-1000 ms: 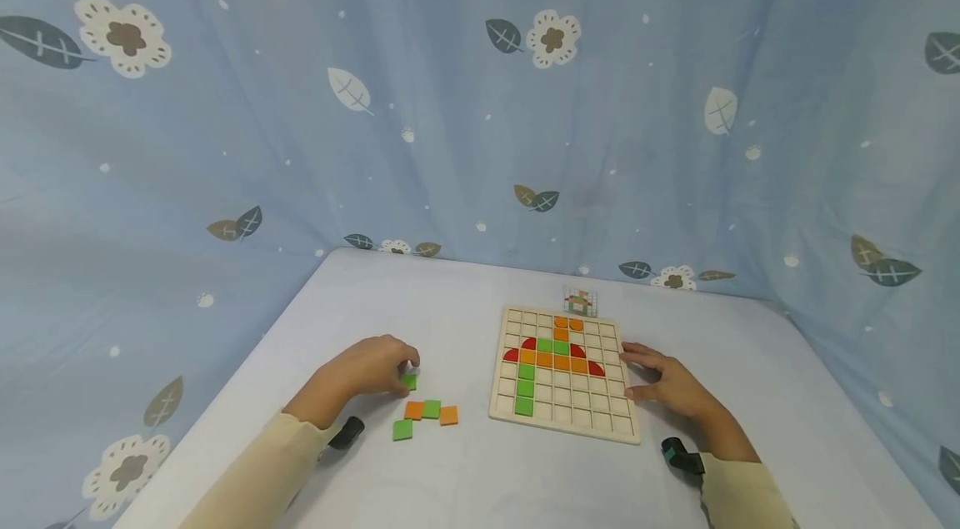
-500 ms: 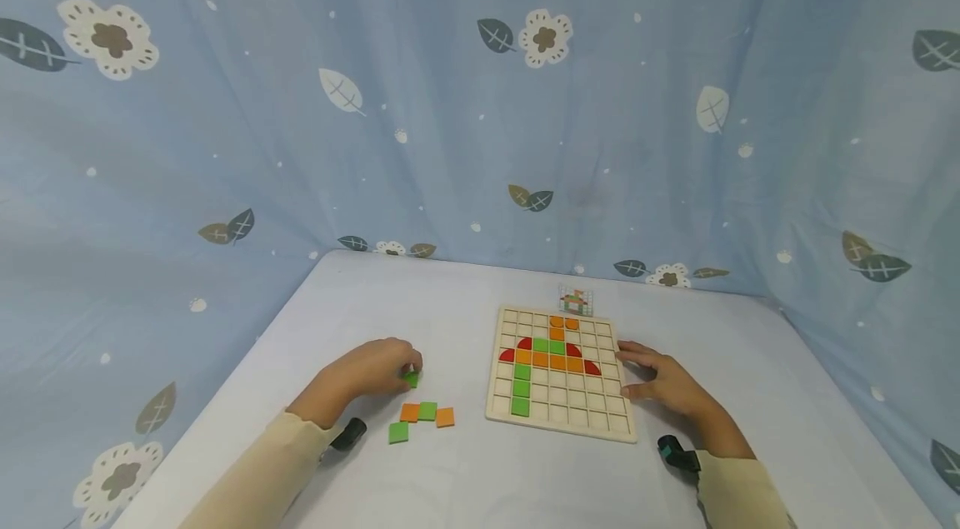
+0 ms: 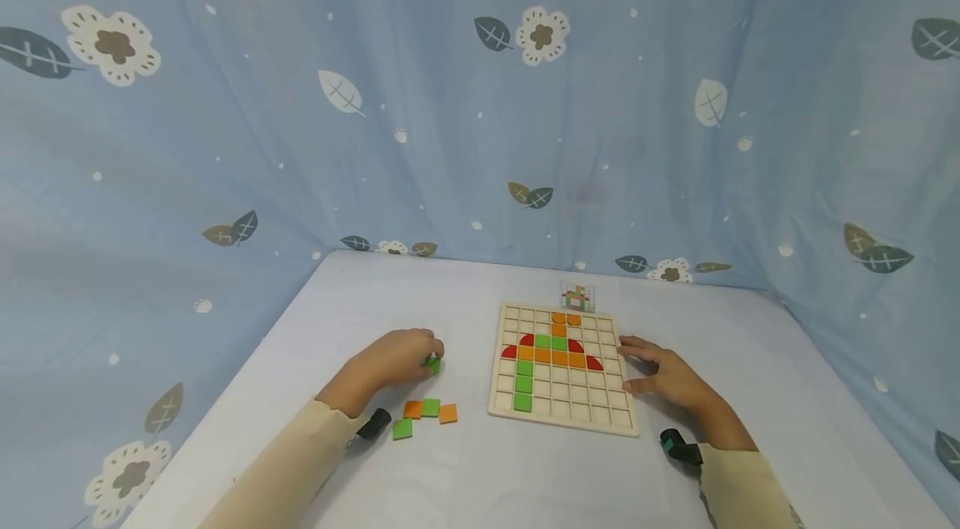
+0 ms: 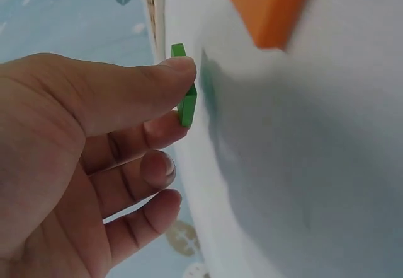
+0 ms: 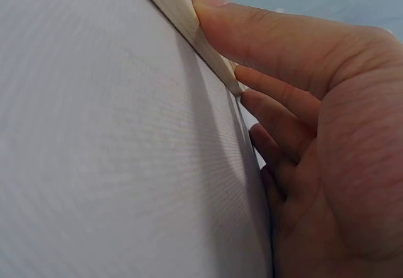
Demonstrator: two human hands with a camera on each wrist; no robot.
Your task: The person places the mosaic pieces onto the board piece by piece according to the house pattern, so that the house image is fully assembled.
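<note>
My left hand [image 3: 397, 358] pinches a small green square tile [image 3: 434, 365] between thumb and fingertips. In the left wrist view the tile [image 4: 187, 108] stands on edge, just above the white cloth, its shadow beside it. At the right side of a wooden grid board [image 3: 596, 416], my right hand [image 3: 667, 379] touches the edge with thumb and fingertips, fingers fairly straight. The right wrist view shows the thumb tip on the board's rim [image 5: 167, 0]. Green and orange squares, red quarter-rounds [image 3: 594, 363] and two orange round pieces [image 3: 573, 320] sit in the board's cells.
Near my left wrist lie two orange tiles [image 3: 447, 413] and two green tiles [image 3: 402, 429]. Behind the board is a small picture card [image 3: 577, 296] with a coloured pattern. A blue patterned curtain [image 3: 420, 96] surrounds the white-covered table [image 3: 480, 479].
My left hand has taken hold of the green tile, lifted it and moved right towards the board. The right hand stays at the board's edge.
</note>
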